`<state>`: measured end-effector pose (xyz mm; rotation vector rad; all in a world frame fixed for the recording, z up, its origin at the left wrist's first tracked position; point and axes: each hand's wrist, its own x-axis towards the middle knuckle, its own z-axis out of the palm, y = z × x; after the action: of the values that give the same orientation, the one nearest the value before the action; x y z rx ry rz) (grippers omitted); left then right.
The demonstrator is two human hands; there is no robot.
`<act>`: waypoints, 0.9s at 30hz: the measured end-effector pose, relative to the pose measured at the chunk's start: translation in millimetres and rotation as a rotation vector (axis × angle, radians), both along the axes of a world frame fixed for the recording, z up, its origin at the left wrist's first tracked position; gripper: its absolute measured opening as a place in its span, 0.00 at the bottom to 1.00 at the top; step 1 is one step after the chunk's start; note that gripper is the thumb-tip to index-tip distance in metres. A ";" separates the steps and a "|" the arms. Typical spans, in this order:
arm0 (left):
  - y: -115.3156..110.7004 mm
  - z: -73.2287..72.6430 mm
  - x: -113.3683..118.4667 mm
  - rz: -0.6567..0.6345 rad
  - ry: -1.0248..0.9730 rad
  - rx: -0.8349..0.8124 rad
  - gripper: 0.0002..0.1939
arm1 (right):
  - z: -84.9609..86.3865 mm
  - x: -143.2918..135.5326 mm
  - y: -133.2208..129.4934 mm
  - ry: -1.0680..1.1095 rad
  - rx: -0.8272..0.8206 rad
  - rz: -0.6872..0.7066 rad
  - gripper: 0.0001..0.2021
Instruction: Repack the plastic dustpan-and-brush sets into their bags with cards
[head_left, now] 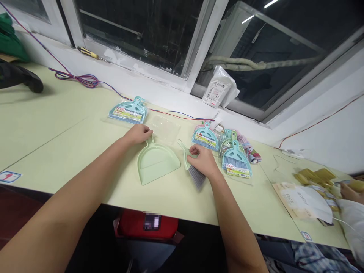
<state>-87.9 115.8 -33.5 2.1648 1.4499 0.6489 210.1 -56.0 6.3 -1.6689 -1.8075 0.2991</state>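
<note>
The left hand (139,133) lay curled at the handle of a pale green dustpan (156,162), which sat flat on the tabletop (57,151); whether the fingers truly gripped it I could not tell. Just to the right, the right hand (203,161) was closed over a small brush (190,163), grey bristles poking out below the palm. A clear bag (165,129) lay behind the dustpan. Packed sets (234,157) were heaped to the right, with another packed set (129,110) behind the left hand.

dustpan (157,162) on table (51,125), brush (191,167) just right, clear bag (166,129) behind
</note>
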 end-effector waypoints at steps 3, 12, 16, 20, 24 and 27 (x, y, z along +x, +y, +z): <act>1.0 -0.5 -0.3 -0.003 0.002 -0.001 0.17 | -0.7 -0.2 0.5 -0.024 0.003 0.021 0.07; -2.3 3.7 -0.8 -0.087 0.027 0.008 0.23 | 5.7 -7.2 -4.7 -0.012 -0.014 0.061 0.06; -4.0 6.0 0.3 -0.130 0.053 -0.035 0.23 | 9.4 -13.4 -9.1 -0.034 -0.018 0.096 0.06; -7.9 11.0 1.2 -0.173 0.074 -0.123 0.24 | 8.7 -29.3 -15.0 -0.120 -0.008 0.149 0.05; -13.8 16.1 4.2 -0.194 0.022 -0.278 0.22 | 2.4 -54.4 -21.5 -0.205 0.015 0.142 0.04; -17.7 16.3 8.9 -0.227 -0.008 -0.356 0.23 | -3.0 -70.2 -24.2 -0.253 0.006 0.131 0.04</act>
<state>-78.9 98.0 -17.2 1.9995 1.1869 0.2917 139.9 -80.2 3.4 -1.6473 -2.1059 0.1432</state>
